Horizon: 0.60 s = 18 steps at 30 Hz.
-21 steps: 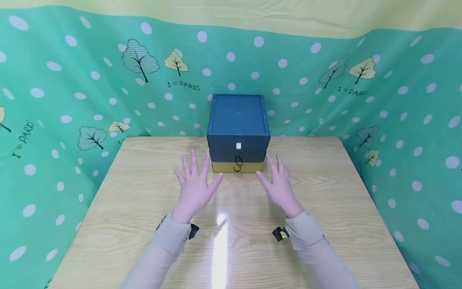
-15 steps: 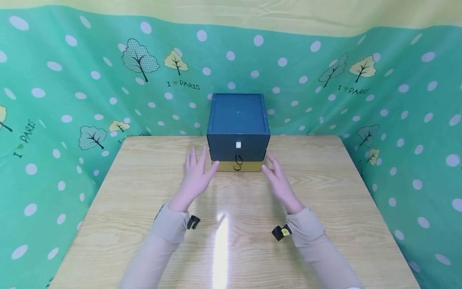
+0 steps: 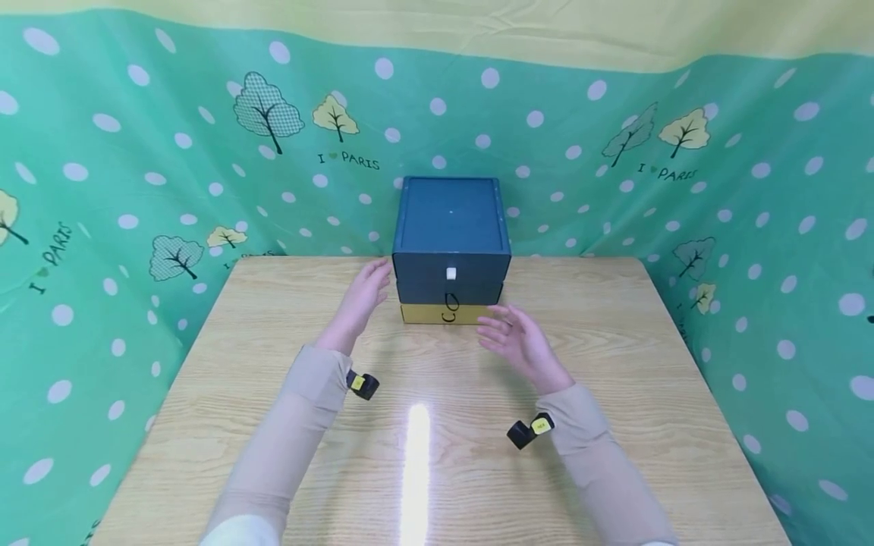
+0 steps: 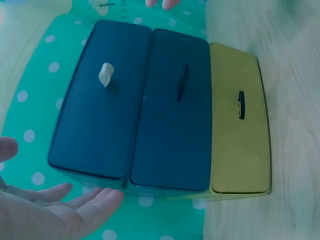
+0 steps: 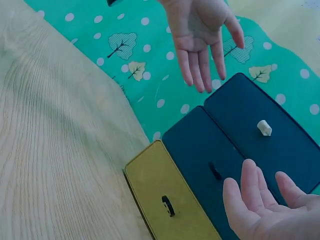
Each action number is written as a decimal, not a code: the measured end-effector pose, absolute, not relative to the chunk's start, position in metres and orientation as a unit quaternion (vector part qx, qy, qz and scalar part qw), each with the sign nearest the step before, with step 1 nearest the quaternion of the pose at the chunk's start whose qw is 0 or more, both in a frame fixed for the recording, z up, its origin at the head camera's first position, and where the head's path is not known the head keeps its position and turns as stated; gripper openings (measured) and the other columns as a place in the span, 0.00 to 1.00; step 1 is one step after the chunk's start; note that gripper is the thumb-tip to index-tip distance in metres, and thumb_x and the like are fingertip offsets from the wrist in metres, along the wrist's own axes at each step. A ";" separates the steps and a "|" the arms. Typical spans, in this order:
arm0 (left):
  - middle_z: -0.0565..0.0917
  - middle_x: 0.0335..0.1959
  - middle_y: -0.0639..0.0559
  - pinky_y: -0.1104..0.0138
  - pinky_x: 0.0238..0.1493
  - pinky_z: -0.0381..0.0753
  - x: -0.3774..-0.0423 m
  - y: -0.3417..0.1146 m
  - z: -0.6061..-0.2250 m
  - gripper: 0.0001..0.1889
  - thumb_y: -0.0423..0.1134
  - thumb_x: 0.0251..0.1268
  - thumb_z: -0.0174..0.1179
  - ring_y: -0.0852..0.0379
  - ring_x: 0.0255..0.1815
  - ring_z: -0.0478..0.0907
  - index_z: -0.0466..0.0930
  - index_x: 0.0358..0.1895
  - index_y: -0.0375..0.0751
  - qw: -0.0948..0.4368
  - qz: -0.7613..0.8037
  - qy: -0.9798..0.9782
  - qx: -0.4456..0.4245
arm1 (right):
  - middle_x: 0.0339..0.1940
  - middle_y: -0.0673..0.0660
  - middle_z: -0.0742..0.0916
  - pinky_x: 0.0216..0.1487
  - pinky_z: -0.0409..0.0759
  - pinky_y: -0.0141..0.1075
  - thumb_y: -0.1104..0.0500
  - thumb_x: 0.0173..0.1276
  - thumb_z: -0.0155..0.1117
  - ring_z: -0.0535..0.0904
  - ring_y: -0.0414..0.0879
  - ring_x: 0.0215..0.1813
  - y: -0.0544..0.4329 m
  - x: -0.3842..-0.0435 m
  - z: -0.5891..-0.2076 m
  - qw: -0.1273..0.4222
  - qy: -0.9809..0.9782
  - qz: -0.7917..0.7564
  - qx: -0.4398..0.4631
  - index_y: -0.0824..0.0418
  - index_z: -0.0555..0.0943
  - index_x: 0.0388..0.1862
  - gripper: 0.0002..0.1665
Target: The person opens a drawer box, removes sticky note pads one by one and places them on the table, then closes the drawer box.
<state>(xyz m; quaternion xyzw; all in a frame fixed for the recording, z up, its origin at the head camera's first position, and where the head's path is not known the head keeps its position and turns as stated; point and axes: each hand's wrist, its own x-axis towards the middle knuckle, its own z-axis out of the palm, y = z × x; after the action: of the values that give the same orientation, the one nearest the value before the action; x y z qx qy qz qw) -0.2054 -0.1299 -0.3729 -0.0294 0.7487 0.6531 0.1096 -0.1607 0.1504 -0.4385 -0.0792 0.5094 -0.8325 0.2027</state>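
Note:
A small chest of drawers (image 3: 451,216) stands at the back of the table, with two dark blue drawers above a yellow one (image 5: 167,192). Its top drawer has a white knob (image 4: 106,74); the lower two carry black handles. All three drawers look closed. My left hand (image 3: 360,301) hovers beside the chest's left side, fingers loosely extended, palm turned inward. My right hand (image 3: 522,346) is in front of the chest's lower right corner, fingers relaxed and slightly bent. Neither hand holds anything. In the right wrist view the left hand's open palm (image 5: 200,30) shows.
The wooden table (image 3: 273,470) reaches toward me, with a bright light reflection down its middle. A green dotted curtain (image 3: 287,182) with tree prints hangs behind and along both sides. Each wrist wears a small black camera (image 3: 522,434).
My left hand has moved forward along the chest's left side and turned its palm inward. The right hand has rotated, its fingers now pointing left. The chest has not moved.

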 end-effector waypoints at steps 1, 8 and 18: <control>0.52 0.75 0.39 0.53 0.72 0.55 -0.208 -0.130 -0.373 0.31 0.48 0.76 0.38 0.42 0.74 0.52 0.46 0.74 0.35 0.111 0.656 0.746 -0.034 | 0.56 0.59 0.77 0.66 0.68 0.47 0.42 0.76 0.40 0.76 0.47 0.55 0.150 -0.161 -0.439 0.210 0.498 -0.837 -0.083 0.65 0.64 0.64 0.31; 0.48 0.77 0.43 0.54 0.73 0.53 -0.231 -0.126 -0.368 0.34 0.53 0.76 0.38 0.45 0.76 0.49 0.41 0.76 0.40 0.138 0.664 0.733 -0.046 | 0.51 0.56 0.78 0.71 0.60 0.48 0.47 0.79 0.30 0.76 0.45 0.52 0.138 -0.163 -0.438 0.243 0.472 -0.847 0.017 0.61 0.66 0.56 0.23; 0.44 0.77 0.46 0.50 0.70 0.58 -0.259 -0.118 -0.363 0.35 0.53 0.75 0.40 0.43 0.76 0.44 0.40 0.76 0.40 0.154 0.651 0.741 -0.052 | 0.51 0.57 0.76 0.69 0.63 0.45 0.47 0.79 0.26 0.75 0.46 0.52 0.134 -0.167 -0.442 0.263 0.447 -0.854 0.046 0.67 0.54 0.67 0.30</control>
<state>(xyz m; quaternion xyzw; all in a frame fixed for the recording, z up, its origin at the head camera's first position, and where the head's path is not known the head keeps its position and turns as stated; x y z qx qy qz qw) -0.2594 -0.1176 -0.3634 -0.0521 0.7414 0.6512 0.1535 -0.1674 0.1340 -0.4420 0.0464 0.4468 -0.8538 0.2632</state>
